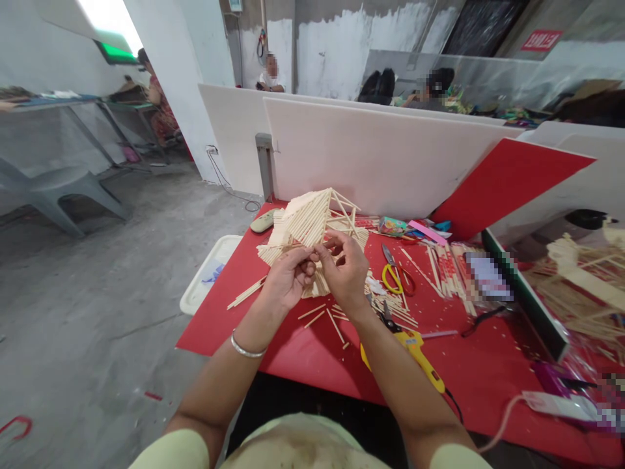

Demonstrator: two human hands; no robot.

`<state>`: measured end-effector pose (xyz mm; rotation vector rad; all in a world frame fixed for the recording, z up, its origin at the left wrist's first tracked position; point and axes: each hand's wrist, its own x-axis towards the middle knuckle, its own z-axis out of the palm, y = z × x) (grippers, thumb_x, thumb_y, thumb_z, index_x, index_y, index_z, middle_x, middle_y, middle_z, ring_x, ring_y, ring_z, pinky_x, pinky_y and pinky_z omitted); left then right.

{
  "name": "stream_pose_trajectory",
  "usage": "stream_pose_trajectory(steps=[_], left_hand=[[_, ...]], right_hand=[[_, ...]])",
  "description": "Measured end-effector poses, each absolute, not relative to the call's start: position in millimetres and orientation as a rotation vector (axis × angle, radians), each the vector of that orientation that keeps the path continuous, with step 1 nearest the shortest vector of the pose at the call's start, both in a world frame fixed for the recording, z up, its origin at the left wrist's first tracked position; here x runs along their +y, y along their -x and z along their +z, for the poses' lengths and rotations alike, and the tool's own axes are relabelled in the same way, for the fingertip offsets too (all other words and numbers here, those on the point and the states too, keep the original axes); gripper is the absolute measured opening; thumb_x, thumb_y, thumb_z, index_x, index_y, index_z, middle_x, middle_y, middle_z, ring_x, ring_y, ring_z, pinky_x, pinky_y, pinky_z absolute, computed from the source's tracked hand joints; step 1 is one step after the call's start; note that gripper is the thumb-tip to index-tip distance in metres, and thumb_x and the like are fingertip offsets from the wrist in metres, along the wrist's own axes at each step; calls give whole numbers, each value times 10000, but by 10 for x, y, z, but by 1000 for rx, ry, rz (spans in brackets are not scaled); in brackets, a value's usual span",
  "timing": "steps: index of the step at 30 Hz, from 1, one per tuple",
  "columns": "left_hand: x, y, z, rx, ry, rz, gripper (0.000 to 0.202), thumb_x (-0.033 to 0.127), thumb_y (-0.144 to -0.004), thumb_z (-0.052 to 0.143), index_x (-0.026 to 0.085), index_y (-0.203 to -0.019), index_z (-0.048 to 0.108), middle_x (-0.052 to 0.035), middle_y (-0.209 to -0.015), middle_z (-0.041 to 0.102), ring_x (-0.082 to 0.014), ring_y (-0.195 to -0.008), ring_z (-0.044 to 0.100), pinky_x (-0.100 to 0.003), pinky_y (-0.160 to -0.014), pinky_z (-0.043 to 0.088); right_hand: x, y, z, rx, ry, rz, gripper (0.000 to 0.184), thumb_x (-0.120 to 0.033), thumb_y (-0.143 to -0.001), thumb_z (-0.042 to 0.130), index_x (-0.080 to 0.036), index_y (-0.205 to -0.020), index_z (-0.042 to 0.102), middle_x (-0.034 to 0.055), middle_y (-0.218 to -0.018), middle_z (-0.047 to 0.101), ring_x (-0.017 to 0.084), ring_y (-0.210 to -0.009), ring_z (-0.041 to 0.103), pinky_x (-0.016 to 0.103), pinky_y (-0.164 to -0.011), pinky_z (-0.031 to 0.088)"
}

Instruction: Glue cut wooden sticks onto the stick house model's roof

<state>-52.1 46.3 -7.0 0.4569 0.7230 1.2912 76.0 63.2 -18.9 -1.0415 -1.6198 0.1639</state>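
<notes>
A small model house (312, 215) built of pale wooden sticks stands on the red tabletop (312, 352), its slanted roof partly covered with rows of sticks. My left hand (291, 273) is at its near side, thumb and fingers pinched together. My right hand (346, 264) meets it there, also in a pinch at the roof's lower edge. Whatever lies between the fingertips is too small to make out. Loose sticks (247, 293) lie left of the hands, and short cut pieces (315, 316) lie in front of the house. Under my right forearm is a yellow glue gun (420, 358).
Scissors (391, 277) with yellow and red handles lie right of the house. Farther right are packs of chopsticks (452, 270) and a phone-like object (488, 277). White boards (381, 153) and a red board (517, 182) stand behind the table. Other people sit beyond.
</notes>
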Motion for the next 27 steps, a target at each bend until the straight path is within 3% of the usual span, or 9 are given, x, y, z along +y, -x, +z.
stream_pose_trajectory(steps=[8,19,27], left_hand=[[458,507,-61,731,-447,1302,178,205,-690,770,96,-743,641,14,-661,618,-26,-454,494,-138,-360,363],[448,484,-73,733,-514,1336,240,241,-657,818,102,-725,634,18,-665,590,-16,-462,469,-128,-357,319],[445,451,-80,744,-507,1356,276,237,-623,848,116,-720,620,26,-656,589,-11,-450,447,-122,-357,312]], right_hand=[[630,-773,-168,-1668,1036,139,201,-370,-922,589,-227,-1055,634,30,-940,686,158,-835,612,288,-693,501],[604,-791,-135,-1721,1006,89,144,-328,-941,570,-216,-958,659,34,-950,696,168,-909,612,319,-839,493],[456,-899,-75,-1719,1022,79,173,-296,-943,557,-226,-1050,674,47,-1034,696,173,-965,624,313,-817,516]])
